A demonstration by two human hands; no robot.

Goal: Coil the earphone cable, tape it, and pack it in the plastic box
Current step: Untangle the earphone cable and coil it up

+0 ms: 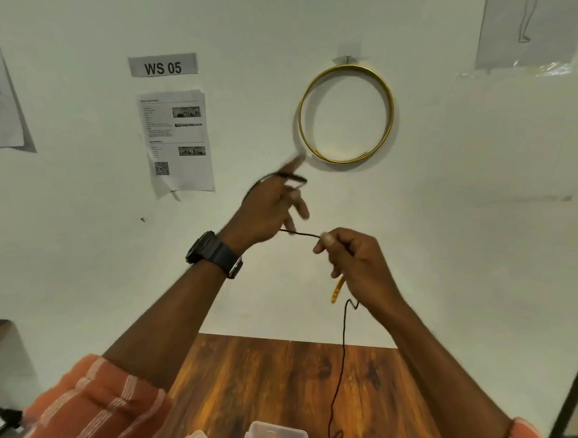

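The cable (343,345) is thin, black and slack. A few turns loop around the fingers of the left hand (268,208), which is raised in front of the wall with its fingers spread and motion-blurred. From there a short taut stretch runs across to the right hand (355,263), whose thumb and fingers are pinched together on it. Below the right hand the cable kinks, then hangs in a loose line to the table (259,375), ending in a small tangle at the bottom edge just beside a clear box (275,434). A yellow strip (337,291) dangles from under the right hand. A black watch (214,254) sits on the left wrist
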